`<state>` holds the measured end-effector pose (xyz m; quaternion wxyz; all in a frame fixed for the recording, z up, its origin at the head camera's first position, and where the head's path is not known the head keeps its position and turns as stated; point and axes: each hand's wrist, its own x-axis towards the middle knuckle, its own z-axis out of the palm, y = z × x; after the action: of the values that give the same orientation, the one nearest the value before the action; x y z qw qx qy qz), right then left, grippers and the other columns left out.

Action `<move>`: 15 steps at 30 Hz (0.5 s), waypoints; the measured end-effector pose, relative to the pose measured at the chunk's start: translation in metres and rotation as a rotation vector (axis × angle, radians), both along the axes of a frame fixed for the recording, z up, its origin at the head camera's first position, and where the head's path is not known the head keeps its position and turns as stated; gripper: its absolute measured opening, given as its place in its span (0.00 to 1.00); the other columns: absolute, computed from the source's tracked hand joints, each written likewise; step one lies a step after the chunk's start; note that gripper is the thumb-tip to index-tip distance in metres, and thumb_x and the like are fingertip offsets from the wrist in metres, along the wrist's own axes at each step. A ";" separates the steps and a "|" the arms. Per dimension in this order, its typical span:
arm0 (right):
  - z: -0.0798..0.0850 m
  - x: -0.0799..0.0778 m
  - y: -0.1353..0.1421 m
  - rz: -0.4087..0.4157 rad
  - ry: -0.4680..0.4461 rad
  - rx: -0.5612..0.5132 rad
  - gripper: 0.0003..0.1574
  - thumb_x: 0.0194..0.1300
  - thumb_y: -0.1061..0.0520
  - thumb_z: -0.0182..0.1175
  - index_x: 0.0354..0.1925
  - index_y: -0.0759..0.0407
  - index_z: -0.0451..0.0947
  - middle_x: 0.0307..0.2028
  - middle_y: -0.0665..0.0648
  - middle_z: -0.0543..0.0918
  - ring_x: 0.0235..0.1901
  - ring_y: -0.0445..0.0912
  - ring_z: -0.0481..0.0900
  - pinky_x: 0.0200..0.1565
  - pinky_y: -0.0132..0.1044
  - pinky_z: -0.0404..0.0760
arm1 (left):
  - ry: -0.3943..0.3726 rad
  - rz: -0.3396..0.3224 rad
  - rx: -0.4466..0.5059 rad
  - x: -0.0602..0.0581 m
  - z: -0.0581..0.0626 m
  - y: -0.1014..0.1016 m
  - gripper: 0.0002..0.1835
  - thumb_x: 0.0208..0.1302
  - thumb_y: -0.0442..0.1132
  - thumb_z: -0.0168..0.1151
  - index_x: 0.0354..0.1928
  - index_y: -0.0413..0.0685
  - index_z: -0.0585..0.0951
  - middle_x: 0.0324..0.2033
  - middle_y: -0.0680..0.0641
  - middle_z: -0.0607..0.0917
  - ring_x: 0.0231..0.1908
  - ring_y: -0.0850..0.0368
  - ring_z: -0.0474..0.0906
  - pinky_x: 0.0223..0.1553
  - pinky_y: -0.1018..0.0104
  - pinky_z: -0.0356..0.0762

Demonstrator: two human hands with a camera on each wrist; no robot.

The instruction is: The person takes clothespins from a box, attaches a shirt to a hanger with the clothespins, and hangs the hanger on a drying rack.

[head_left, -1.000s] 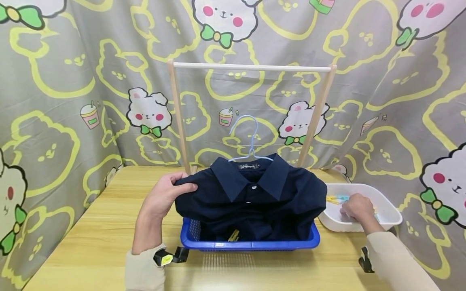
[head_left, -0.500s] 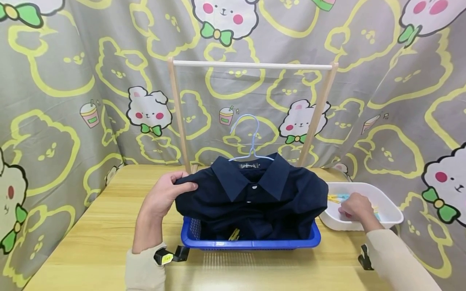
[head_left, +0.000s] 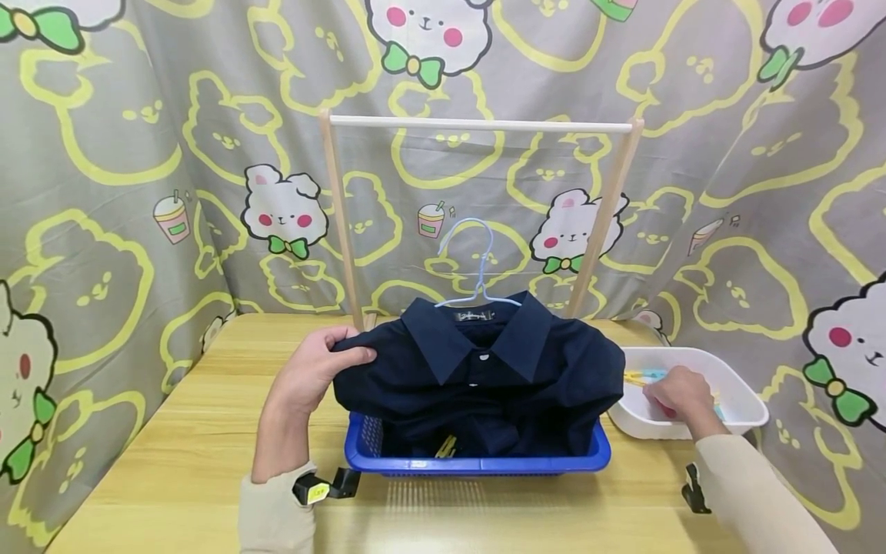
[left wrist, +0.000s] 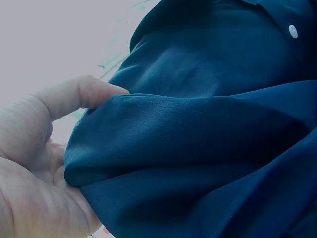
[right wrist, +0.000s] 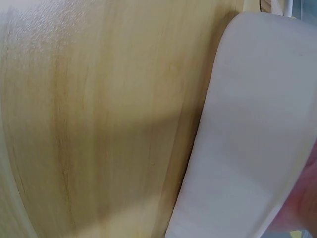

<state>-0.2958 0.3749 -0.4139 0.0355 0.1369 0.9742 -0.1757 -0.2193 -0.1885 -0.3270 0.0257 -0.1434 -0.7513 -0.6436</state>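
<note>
A dark navy shirt (head_left: 477, 385) with a pointed collar is on a light-blue wire hanger (head_left: 482, 269), its lower part bunched in a blue plastic basket (head_left: 477, 465). My left hand (head_left: 314, 373) pinches the shirt's left shoulder between thumb and fingers; the left wrist view shows the thumb (left wrist: 106, 92) over the fabric edge. My right hand (head_left: 681, 394) reaches down into a white bin (head_left: 737, 388) at the right, fingers bent. A red bit (head_left: 667, 411) shows under them; I cannot tell whether they grip it. Yellow (head_left: 633, 378) and light-blue clothespins (head_left: 654, 375) lie beside the hand.
A wooden rack with a white bar (head_left: 477, 123) stands behind the basket on the wood-grain table (head_left: 201, 415). A yellow clothespin (head_left: 446, 446) is on the shirt cloth in the basket. A patterned grey curtain (head_left: 388, 269) surrounds the table.
My right hand shifts slightly within the white bin, and the red bit under its fingers shows more than a second ago. The left hand and the shirt hold nearly still.
</note>
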 end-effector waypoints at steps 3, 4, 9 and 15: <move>-0.002 -0.002 0.003 0.005 0.013 0.020 0.20 0.52 0.52 0.60 0.27 0.70 0.70 0.27 0.68 0.73 0.32 0.61 0.72 0.29 0.42 0.69 | 0.011 -0.004 -0.008 0.000 0.000 0.000 0.14 0.58 0.35 0.66 0.24 0.39 0.70 0.19 0.51 0.66 0.24 0.52 0.68 0.29 0.65 0.68; -0.003 -0.002 0.003 0.006 0.015 0.025 0.19 0.51 0.53 0.60 0.27 0.71 0.70 0.28 0.69 0.73 0.31 0.61 0.72 0.29 0.42 0.69 | 0.013 -0.006 -0.008 0.000 0.000 0.000 0.13 0.58 0.35 0.66 0.24 0.39 0.70 0.19 0.52 0.66 0.24 0.53 0.68 0.29 0.65 0.68; -0.003 -0.004 0.005 0.013 0.001 0.030 0.16 0.49 0.56 0.58 0.27 0.70 0.70 0.27 0.68 0.73 0.30 0.60 0.72 0.27 0.40 0.69 | 0.009 -0.012 -0.005 -0.001 0.000 0.000 0.13 0.58 0.35 0.65 0.25 0.38 0.71 0.20 0.51 0.67 0.25 0.53 0.69 0.30 0.65 0.69; -0.002 -0.005 0.003 0.009 -0.028 0.024 0.16 0.50 0.57 0.59 0.28 0.71 0.70 0.26 0.67 0.73 0.29 0.59 0.73 0.26 0.39 0.69 | 0.004 -0.017 0.001 -0.001 0.000 -0.001 0.12 0.58 0.35 0.65 0.26 0.37 0.71 0.20 0.51 0.68 0.25 0.52 0.70 0.29 0.65 0.70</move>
<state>-0.3007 0.3775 -0.4161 0.0483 0.1353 0.9763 -0.1617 -0.2200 -0.1896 -0.3266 0.0216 -0.1511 -0.7498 -0.6439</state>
